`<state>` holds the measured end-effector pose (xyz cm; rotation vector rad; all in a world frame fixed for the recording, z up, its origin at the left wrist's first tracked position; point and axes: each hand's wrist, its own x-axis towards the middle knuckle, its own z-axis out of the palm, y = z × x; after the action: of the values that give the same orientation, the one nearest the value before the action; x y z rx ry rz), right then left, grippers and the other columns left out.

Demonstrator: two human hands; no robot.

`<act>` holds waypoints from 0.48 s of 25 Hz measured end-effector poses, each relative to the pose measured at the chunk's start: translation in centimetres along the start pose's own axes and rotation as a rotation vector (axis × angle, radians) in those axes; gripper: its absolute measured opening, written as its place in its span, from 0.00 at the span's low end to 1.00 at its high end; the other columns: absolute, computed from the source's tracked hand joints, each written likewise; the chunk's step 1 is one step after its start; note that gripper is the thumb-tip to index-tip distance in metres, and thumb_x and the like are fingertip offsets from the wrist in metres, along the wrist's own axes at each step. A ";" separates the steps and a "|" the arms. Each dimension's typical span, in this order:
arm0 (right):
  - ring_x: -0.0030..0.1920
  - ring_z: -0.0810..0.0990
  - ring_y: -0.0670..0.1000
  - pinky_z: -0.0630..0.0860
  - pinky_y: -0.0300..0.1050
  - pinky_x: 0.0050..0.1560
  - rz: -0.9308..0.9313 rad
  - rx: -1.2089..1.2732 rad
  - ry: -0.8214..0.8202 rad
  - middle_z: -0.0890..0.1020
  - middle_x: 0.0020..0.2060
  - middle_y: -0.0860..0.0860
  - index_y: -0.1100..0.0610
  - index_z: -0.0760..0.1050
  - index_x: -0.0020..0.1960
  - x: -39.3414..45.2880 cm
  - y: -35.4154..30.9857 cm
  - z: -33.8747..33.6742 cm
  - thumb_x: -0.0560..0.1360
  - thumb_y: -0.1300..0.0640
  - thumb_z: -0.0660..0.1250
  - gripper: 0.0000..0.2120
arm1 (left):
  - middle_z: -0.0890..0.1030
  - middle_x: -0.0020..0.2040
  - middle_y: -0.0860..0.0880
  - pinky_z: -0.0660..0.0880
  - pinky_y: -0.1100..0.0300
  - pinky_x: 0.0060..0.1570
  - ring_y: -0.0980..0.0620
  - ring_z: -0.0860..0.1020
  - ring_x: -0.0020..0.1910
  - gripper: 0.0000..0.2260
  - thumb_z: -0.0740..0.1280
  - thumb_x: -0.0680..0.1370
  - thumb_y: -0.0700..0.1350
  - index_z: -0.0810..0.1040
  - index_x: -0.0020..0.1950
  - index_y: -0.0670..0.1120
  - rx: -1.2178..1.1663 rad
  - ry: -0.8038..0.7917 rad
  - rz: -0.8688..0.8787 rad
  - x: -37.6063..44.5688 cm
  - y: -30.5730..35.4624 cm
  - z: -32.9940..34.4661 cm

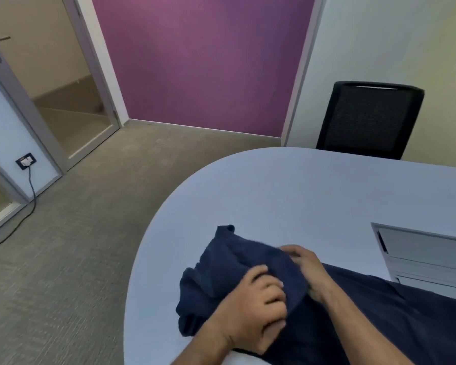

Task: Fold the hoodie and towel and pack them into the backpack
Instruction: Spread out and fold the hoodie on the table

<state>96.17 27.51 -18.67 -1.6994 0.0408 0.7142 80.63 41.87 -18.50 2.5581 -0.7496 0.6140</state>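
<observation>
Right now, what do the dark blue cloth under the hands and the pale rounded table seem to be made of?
Dark blue cloth: soft woven or terry fabric, matte; it bunches and folds. Whether towel or hoodie, I cannot tell.
Pale rounded table: smooth, probably laminate, with a faint sheen.

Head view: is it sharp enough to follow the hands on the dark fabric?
Head view: both hands, left hand and right hand, are slightly motion-blurred; the dark navy blue cloth shows few fold lines; wide-angle bends the pale oval table edge; lighting even, no glare.

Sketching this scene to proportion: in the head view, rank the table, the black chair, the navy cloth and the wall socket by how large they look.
1. table
2. navy cloth; the hands cover part
3. black chair; farther away, so unsure against the cloth
4. wall socket
</observation>
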 end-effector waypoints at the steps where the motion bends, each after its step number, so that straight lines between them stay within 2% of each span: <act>1: 0.48 0.84 0.54 0.79 0.48 0.46 0.036 0.054 0.061 0.86 0.46 0.53 0.58 0.82 0.50 -0.5 1.6 -2.2 0.80 0.67 0.60 0.12 | 0.80 0.53 0.50 0.57 0.43 0.75 0.47 0.73 0.66 0.07 0.72 0.74 0.48 0.81 0.48 0.47 -0.040 -0.195 0.021 0.4 0.7 1.3; 2: 0.51 0.84 0.56 0.80 0.49 0.45 0.052 0.099 0.151 0.86 0.49 0.54 0.59 0.81 0.53 -1.0 2.9 -3.9 0.80 0.66 0.60 0.11 | 0.80 0.58 0.50 0.52 0.44 0.78 0.48 0.69 0.71 0.10 0.71 0.75 0.50 0.81 0.52 0.47 -0.061 -0.346 0.035 0.7 1.3 2.3; 3: 0.50 0.84 0.56 0.81 0.49 0.44 0.029 0.101 0.258 0.85 0.49 0.55 0.59 0.81 0.53 -1.6 4.0 -5.3 0.80 0.64 0.62 0.09 | 0.79 0.60 0.50 0.50 0.46 0.78 0.49 0.67 0.73 0.11 0.70 0.76 0.51 0.81 0.55 0.48 -0.060 -0.416 0.056 0.8 1.7 3.0; 4: 0.49 0.84 0.55 0.81 0.48 0.41 -0.025 0.038 0.348 0.85 0.47 0.54 0.57 0.82 0.52 -2.3 4.8 -6.3 0.79 0.60 0.66 0.06 | 0.79 0.61 0.51 0.53 0.47 0.78 0.49 0.68 0.72 0.11 0.69 0.76 0.51 0.81 0.56 0.49 -0.023 -0.400 0.079 0.8 2.1 3.5; 6: 0.43 0.83 0.52 0.80 0.46 0.38 -0.151 -0.113 0.362 0.85 0.42 0.51 0.53 0.82 0.48 -3.8 5.7 -6.7 0.74 0.50 0.74 0.07 | 0.80 0.61 0.52 0.61 0.46 0.74 0.48 0.72 0.68 0.11 0.69 0.76 0.50 0.80 0.56 0.51 0.116 -0.230 0.043 0.8 2.8 3.9; 7: 0.40 0.83 0.49 0.80 0.45 0.38 -0.191 -0.182 0.307 0.85 0.40 0.50 0.50 0.82 0.47 -4.3 6.2 -6.4 0.70 0.46 0.76 0.11 | 0.78 0.64 0.51 0.62 0.44 0.73 0.47 0.72 0.68 0.15 0.70 0.74 0.51 0.79 0.59 0.52 0.194 -0.153 -0.079 1.2 2.9 3.8; 8: 0.38 0.82 0.45 0.79 0.42 0.40 -0.207 -0.270 0.244 0.84 0.39 0.49 0.47 0.82 0.47 -4.6 6.6 -5.8 0.67 0.44 0.78 0.13 | 0.73 0.70 0.48 0.61 0.42 0.73 0.44 0.70 0.71 0.24 0.71 0.71 0.53 0.75 0.66 0.52 0.270 -0.127 -0.294 1.5 2.7 3.3; 10: 0.36 0.80 0.43 0.76 0.35 0.41 -0.208 -0.471 0.140 0.83 0.36 0.46 0.45 0.81 0.44 -4.8 7.2 -4.6 0.66 0.46 0.79 0.11 | 0.57 0.79 0.44 0.58 0.39 0.72 0.40 0.60 0.76 0.42 0.71 0.69 0.58 0.58 0.79 0.53 0.372 -0.304 -0.786 2.4 1.5 1.8; 11: 0.34 0.78 0.42 0.74 0.33 0.39 -0.213 -0.525 0.116 0.82 0.33 0.45 0.47 0.80 0.39 -4.7 7.4 -4.1 0.67 0.49 0.79 0.08 | 0.56 0.79 0.45 0.59 0.40 0.71 0.41 0.60 0.75 0.43 0.71 0.71 0.57 0.53 0.80 0.54 0.371 -0.437 -0.928 2.8 0.8 1.4; 12: 0.32 0.76 0.41 0.73 0.33 0.37 -0.228 -0.544 0.113 0.80 0.30 0.45 0.48 0.78 0.35 -4.6 7.4 -3.8 0.69 0.53 0.77 0.09 | 0.62 0.76 0.46 0.61 0.42 0.69 0.42 0.64 0.72 0.38 0.70 0.73 0.53 0.56 0.79 0.53 0.358 -0.508 -0.981 3.2 0.1 1.1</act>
<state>91.14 20.49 -22.63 -2.2182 -0.2884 0.4794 83.33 39.96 -17.78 2.9731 0.5751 -0.2564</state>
